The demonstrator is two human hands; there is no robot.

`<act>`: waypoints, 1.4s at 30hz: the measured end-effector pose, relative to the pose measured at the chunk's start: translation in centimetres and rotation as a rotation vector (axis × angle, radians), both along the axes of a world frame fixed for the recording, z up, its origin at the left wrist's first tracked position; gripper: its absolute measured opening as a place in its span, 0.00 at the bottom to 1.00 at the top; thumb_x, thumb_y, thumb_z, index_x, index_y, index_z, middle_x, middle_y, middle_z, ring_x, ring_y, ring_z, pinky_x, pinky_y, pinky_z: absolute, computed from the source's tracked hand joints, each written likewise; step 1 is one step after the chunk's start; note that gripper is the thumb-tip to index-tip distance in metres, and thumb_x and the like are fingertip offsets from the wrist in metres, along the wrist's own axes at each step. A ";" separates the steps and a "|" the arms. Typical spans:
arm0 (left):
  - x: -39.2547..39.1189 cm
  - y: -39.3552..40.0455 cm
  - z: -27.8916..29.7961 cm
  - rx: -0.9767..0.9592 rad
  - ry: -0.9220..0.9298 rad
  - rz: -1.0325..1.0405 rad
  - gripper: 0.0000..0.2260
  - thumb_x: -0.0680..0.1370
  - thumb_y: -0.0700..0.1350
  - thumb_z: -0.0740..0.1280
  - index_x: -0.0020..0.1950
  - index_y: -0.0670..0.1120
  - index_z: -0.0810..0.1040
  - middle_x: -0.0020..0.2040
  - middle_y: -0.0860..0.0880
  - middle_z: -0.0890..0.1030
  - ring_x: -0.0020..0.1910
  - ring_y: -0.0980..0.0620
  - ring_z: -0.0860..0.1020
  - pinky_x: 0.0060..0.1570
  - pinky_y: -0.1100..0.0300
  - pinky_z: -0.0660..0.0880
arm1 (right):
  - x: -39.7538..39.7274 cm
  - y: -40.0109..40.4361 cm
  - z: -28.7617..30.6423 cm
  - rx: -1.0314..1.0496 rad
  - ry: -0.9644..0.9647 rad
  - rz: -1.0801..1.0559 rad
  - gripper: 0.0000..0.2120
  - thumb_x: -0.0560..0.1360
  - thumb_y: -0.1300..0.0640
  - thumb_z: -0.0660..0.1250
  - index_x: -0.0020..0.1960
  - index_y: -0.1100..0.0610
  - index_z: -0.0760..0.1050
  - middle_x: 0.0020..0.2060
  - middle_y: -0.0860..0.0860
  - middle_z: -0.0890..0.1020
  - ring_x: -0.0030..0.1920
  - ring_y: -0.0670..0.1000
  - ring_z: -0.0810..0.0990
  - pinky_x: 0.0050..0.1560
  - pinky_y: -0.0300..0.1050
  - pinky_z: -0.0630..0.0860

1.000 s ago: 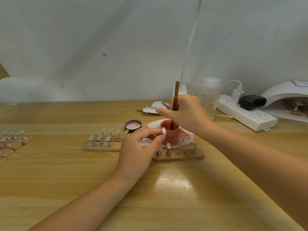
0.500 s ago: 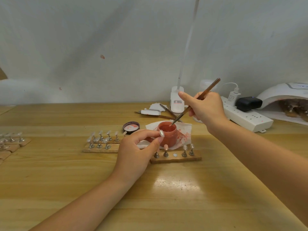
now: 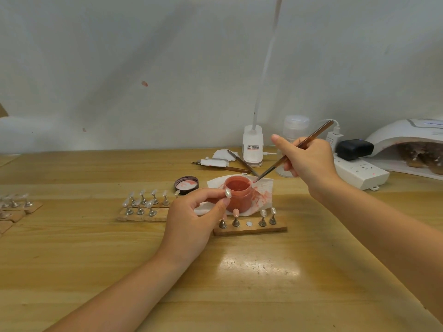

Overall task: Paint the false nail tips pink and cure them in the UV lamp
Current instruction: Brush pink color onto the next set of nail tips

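Wooden tabletop (image 3: 72, 271), pale and glossy, with a lamp glare at 6 o'clock; a plain grey-white wall (image 3: 143, 56) behind. Centre: open pot of pink polish (image 3: 238, 191) on a stained white tissue (image 3: 265, 188), its lid (image 3: 186, 185) at 9 o'clock. Left hand (image 3: 191, 221) pinches a clear false nail tip (image 3: 226, 193) between thumb and forefinger beside the pot. Right hand (image 3: 309, 161) grips a brush (image 3: 294, 149), bristles just past the pot's rim. Wooden nail stand (image 3: 250, 230) at 6 o'clock of the pot; a second stand (image 3: 142, 213) at 9 o'clock. UV lamp (image 3: 407, 137) and power strip (image 3: 359, 171) at 2 o'clock.
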State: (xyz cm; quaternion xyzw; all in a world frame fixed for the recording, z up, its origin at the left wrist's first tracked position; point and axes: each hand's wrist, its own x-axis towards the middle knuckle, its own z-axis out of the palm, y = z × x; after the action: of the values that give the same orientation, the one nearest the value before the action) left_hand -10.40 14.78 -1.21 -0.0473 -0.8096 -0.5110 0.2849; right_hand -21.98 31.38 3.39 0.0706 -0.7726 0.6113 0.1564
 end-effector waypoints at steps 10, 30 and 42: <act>-0.1 -0.1 0.0 -0.024 0.002 0.014 0.14 0.72 0.40 0.70 0.40 0.61 0.77 0.39 0.71 0.79 0.45 0.70 0.76 0.45 0.77 0.69 | 4.7 -0.6 -0.8 -0.387 0.031 0.163 0.10 0.72 0.46 0.65 0.40 0.51 0.79 0.26 0.47 0.82 0.27 0.43 0.79 0.29 0.32 0.75; -0.4 -0.2 -0.3 0.029 -0.033 0.024 0.15 0.72 0.41 0.70 0.38 0.64 0.77 0.36 0.67 0.81 0.43 0.66 0.78 0.48 0.64 0.73 | 8.4 -1.8 -2.5 -0.224 0.368 0.390 0.10 0.72 0.50 0.60 0.39 0.49 0.80 0.30 0.40 0.82 0.30 0.42 0.81 0.32 0.28 0.73; -0.6 -0.3 -0.6 0.038 0.013 -0.005 0.14 0.71 0.40 0.71 0.39 0.61 0.79 0.37 0.68 0.81 0.42 0.69 0.78 0.43 0.77 0.70 | 8.3 -1.6 -3.0 -0.099 0.451 0.407 0.08 0.72 0.51 0.62 0.43 0.50 0.79 0.33 0.41 0.83 0.33 0.43 0.82 0.34 0.33 0.76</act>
State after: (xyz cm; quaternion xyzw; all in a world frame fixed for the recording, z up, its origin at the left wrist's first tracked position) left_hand -10.99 14.45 -1.79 -0.0474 -0.7978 -0.5267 0.2897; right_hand -13.73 29.74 0.41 0.3501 -0.6575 0.6360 0.2013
